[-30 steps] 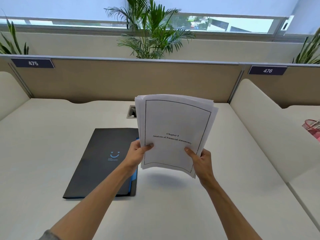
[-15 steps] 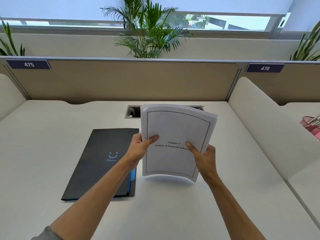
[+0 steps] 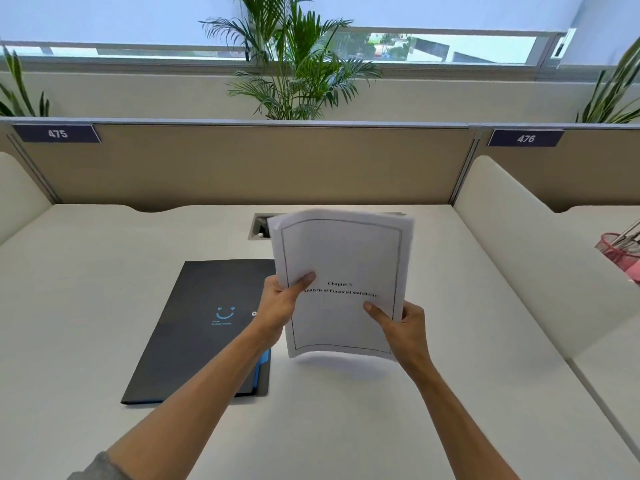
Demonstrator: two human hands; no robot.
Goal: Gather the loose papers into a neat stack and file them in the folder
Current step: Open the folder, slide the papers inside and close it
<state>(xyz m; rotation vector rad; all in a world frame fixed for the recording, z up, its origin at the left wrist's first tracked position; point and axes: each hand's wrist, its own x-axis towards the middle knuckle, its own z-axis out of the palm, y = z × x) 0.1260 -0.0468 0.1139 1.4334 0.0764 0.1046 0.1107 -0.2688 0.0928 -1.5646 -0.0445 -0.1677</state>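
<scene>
A stack of white papers (image 3: 343,258) stands nearly upright over the desk, its bottom edge close to the surface; the top sheet reads "Chapter 5, Analysis of Financial statements". My left hand (image 3: 280,303) grips the stack's left edge, thumb on the front. My right hand (image 3: 401,327) grips the lower right edge, thumb on the front as well. A dark closed folder (image 3: 207,323) with a blue smiley logo lies flat on the desk to the left of the papers, partly under my left forearm.
The white desk (image 3: 86,289) is bounded by a beige partition (image 3: 242,164) at the back and a cream divider (image 3: 519,258) on the right. A cable slot (image 3: 258,228) sits behind the papers. A pink pen holder (image 3: 620,251) stands at the far right.
Both hands have lowered the stack toward the desk and shifted higher up its sides. The sheets now look more aligned than a second ago. The folder has not moved.
</scene>
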